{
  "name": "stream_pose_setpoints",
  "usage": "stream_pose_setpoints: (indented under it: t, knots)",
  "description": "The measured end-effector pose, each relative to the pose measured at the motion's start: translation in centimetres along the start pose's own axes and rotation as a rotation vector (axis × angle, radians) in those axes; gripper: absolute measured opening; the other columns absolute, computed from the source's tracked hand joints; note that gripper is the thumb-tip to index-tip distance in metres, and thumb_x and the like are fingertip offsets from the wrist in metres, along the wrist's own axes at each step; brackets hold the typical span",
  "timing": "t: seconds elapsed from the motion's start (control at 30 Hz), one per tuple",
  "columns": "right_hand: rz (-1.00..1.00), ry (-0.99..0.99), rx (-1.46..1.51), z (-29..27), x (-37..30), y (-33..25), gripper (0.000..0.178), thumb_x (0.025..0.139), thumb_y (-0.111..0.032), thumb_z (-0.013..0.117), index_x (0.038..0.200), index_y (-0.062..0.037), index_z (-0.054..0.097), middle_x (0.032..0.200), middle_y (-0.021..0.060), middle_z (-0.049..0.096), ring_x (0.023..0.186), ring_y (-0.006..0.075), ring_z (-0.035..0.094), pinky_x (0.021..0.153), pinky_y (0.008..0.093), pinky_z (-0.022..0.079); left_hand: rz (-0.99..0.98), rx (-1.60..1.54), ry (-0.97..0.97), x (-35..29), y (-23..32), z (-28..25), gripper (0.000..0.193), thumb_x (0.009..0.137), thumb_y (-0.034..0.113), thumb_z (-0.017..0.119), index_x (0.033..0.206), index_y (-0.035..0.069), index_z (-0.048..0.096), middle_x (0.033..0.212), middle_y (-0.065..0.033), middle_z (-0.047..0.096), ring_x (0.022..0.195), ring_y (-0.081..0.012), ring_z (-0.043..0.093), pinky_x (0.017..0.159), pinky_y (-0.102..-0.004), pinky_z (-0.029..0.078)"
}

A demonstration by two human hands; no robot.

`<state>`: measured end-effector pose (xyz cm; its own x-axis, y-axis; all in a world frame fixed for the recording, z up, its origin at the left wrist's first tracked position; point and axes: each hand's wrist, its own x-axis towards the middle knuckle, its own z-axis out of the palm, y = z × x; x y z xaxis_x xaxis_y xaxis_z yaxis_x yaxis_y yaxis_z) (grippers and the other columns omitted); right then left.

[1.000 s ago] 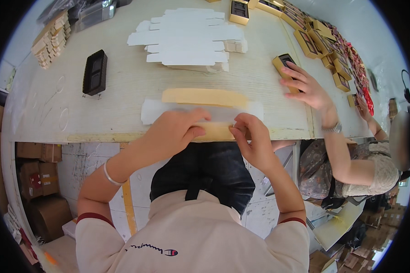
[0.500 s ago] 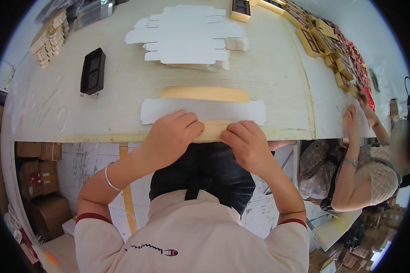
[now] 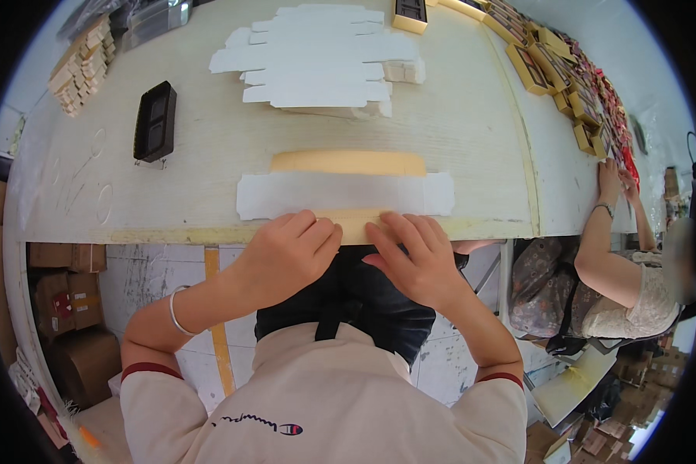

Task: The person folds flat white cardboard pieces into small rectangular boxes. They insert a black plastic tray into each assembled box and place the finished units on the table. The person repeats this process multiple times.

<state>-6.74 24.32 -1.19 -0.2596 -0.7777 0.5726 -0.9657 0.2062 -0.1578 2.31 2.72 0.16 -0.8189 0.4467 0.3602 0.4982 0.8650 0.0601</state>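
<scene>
A flat cardboard box blank (image 3: 345, 195) lies at the table's near edge, white in the middle with a yellow far flap (image 3: 348, 162). Its near flap (image 3: 354, 229) is bent up or over, also yellow. My left hand (image 3: 292, 243) grips this near flap, fingers curled together on its left part. On the flap's right part is my right hand (image 3: 414, 259), its fingers a little fanned and its thumb lower, at the edge. Part of the flap is hidden under both hands.
White blanks (image 3: 317, 58) are stacked beyond. A black plastic tray (image 3: 155, 121) sits at left, cut pale pieces (image 3: 83, 66) behind it. Gold boxes (image 3: 549, 66) line the far right, where a co-worker's hands (image 3: 612, 179) work. The table edge (image 3: 170, 234) runs close before me.
My right hand's fingers have loosened and spread somewhat on the near flap. My left hand has shifted slightly nearer to me. The co-worker's hands have moved to the boxes.
</scene>
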Motion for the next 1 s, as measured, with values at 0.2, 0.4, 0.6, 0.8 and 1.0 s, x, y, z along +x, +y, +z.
stream_pose_setpoints:
  t: [0.2,0.4,0.6,0.8,1.0]
  knots:
    - [-0.006,0.023,-0.023,0.8,-1.1,-0.6,0.028,0.072,-0.006,0.067,0.098,0.0006,0.063,0.094,0.0103,0.057,0.082,0.0243,0.055,0.069,0.0344,0.045,-0.014,-0.074,0.063,-0.5,0.7,0.0,0.020,0.073,0.010,0.072,0.090,0.001,0.065,0.080,-0.0051,0.056,0.070,-0.0200,0.055,0.058,-0.0301,0.048]
    - [0.362,-0.255,0.193,-0.6,2.5,0.5,0.012,0.077,-0.003,0.067,0.088,-0.0039,0.062,0.085,0.0121,0.060,0.077,0.0330,0.058,0.067,0.0398,0.045,-0.242,-0.340,-0.028,1.5,-1.3,-0.3,0.006,0.079,0.007,0.067,0.083,0.003,0.064,0.076,-0.0087,0.058,0.072,-0.0287,0.057,0.059,-0.0373,0.047]
    - [0.324,-0.257,0.197,-0.2,3.1,1.5,0.006,0.081,-0.006,0.063,0.087,-0.0043,0.061,0.077,0.0114,0.059,0.077,0.0331,0.057,0.069,0.0403,0.045,-0.110,-0.163,0.136,1.3,-0.9,-2.8,0.017,0.081,0.015,0.070,0.094,0.005,0.068,0.082,-0.0087,0.063,0.075,-0.0285,0.059,0.065,-0.0359,0.049]
    - [0.058,-0.382,-0.148,-2.5,4.7,1.6,0.013,0.072,-0.003,0.064,0.084,-0.0070,0.060,0.086,0.0031,0.059,0.081,0.0248,0.057,0.072,0.0374,0.044,-0.225,-0.395,0.091,2.9,-8.6,-2.1,0.038,0.081,0.016,0.070,0.116,0.004,0.061,0.097,-0.0085,0.063,0.085,-0.0190,0.058,0.076,-0.0312,0.048]
    - [0.040,-0.199,-0.149,-1.2,3.8,1.5,0.031,0.071,-0.003,0.062,0.102,-0.0054,0.063,0.103,0.0091,0.058,0.080,0.0234,0.058,0.072,0.0364,0.046,-0.457,-0.804,-0.128,4.1,-5.4,-1.4,0.043,0.079,-0.001,0.057,0.121,0.006,0.054,0.096,-0.0120,0.058,0.070,-0.0211,0.059,0.063,-0.0324,0.048]
